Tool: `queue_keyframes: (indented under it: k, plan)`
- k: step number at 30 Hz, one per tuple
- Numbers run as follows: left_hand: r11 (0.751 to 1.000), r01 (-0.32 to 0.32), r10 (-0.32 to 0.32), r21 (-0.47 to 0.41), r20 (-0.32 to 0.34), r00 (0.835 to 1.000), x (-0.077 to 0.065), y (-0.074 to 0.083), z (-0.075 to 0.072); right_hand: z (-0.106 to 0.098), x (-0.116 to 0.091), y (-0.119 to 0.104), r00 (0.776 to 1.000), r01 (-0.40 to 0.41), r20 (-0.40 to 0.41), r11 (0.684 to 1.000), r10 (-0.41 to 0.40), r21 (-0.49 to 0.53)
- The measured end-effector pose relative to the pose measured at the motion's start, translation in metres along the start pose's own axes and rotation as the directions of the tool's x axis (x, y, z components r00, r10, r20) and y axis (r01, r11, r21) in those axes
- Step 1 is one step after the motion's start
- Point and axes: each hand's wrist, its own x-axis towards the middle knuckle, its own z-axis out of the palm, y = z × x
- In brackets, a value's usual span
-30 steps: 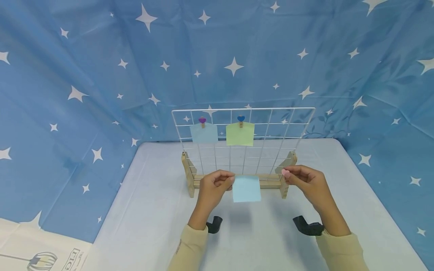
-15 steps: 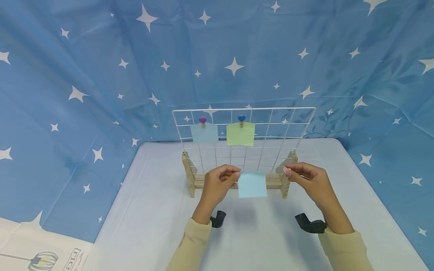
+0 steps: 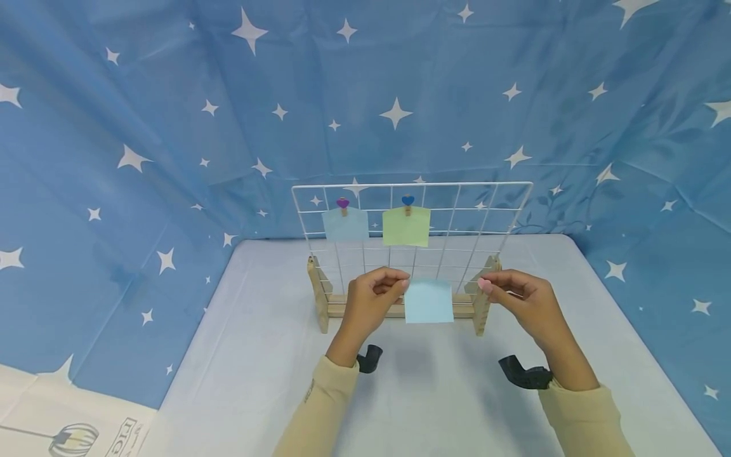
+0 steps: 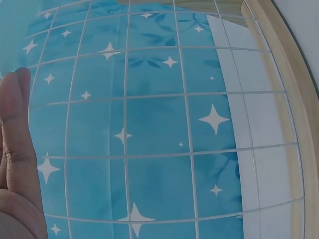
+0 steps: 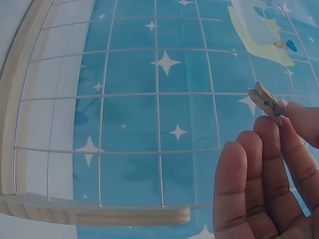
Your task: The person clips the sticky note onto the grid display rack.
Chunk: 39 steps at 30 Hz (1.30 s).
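My left hand (image 3: 374,298) pinches a light blue paper note (image 3: 429,301) by its upper left corner, in front of the lower part of a white wire grid (image 3: 448,184). In the left wrist view, the fingers of the left hand (image 4: 17,149) show at the left edge. To the right, my right hand (image 3: 522,301) pinches a small wooden clothespin (image 5: 266,102) that bears a pink heart (image 3: 485,285). On the grid's upper part hang a blue note (image 3: 346,226) under a purple-heart clothespin (image 3: 343,206) and a green note (image 3: 406,228) under a blue-heart clothespin (image 3: 408,204).
Wooden feet (image 3: 317,295) and a crossbar hold the grid upright on a white table (image 3: 257,355). Behind it hangs a blue cloth (image 3: 257,76) with white stars. A black wrist mount (image 3: 524,373) sits at the right wrist. Cream fabric (image 3: 34,406) shows at lower left.
The left hand has moved up and to the right with the blue note, nearer the right hand. The right hand has risen slightly, still holding the pink-heart clothespin.
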Motion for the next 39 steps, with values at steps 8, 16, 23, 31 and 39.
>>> queue_keyframes:
  k: [8,16,23,31,39]
  plan:
    - [1.0,-0.005,0.005,-0.014,0.008,1.0,0.006,0.003,0.002,-0.003,0.001,-0.003,1.0,-0.005,-0.002,1.0,0.005,0.001]
    - [0.999,-0.033,0.033,0.008,0.002,0.999,0.012,0.009,0.004,-0.007,0.004,-0.008,1.0,0.014,-0.006,1.0,-0.015,-0.009]
    - [0.999,-0.041,0.041,0.019,0.001,0.999,0.019,0.013,0.005,-0.01,0.006,-0.011,1.0,0.012,-0.001,0.999,-0.012,-0.043]
    - [0.998,-0.063,0.063,0.013,0.026,0.998,0.027,0.014,0.009,-0.014,0.009,-0.015,1.0,0.013,-0.009,0.997,-0.014,-0.07]
    - [0.996,-0.086,0.086,0.004,0.047,0.995,0.034,0.017,0.013,-0.02,0.012,-0.016,1.0,0.03,-0.001,0.995,-0.03,-0.093]
